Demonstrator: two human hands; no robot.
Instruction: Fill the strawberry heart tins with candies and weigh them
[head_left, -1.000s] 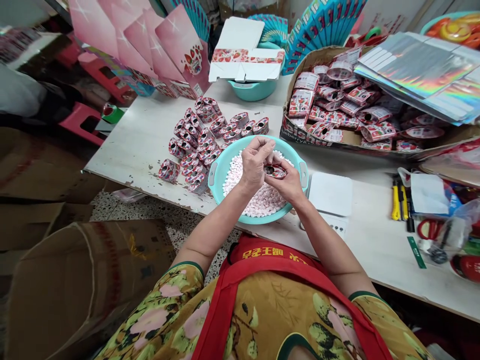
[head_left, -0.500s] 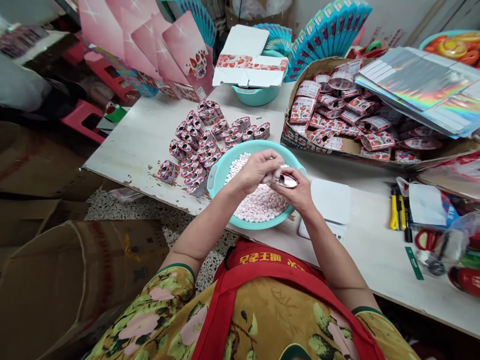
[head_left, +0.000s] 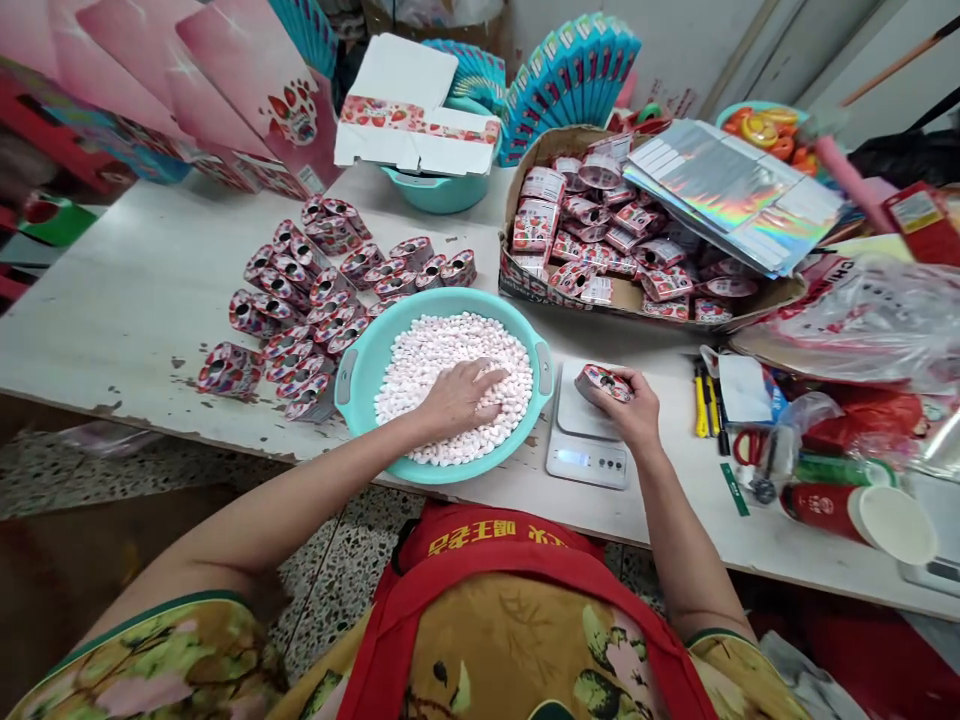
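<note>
My left hand (head_left: 459,402) rests on the small white candies (head_left: 420,370), its fingers spread and their tips partly sunk among them. The candies lie in a turquoise basin (head_left: 352,345) with grey handles. In my right hand (head_left: 636,408) is an oval printed candy box (head_left: 604,383), its holed top facing up. The box is over the pan of a white kitchen scale (head_left: 581,412); whether it rests on the pan I cannot tell. The scale's display is lit. Several similar candy boxes (head_left: 330,305) stand on the table left of the basin.
A cardboard carton (head_left: 517,275) behind the scale holds flattened candy boxes (head_left: 592,250), with shiny silver sheets (head_left: 742,190) across it. Yellow cutters (head_left: 701,400) and a red paper cup (head_left: 825,508) lie to the right. Pink display boards (head_left: 247,90) stand back left.
My hands have separated. The left has gone down into the candies; the right has carried the candy box rightward over the scale. The view has shifted to the right.
</note>
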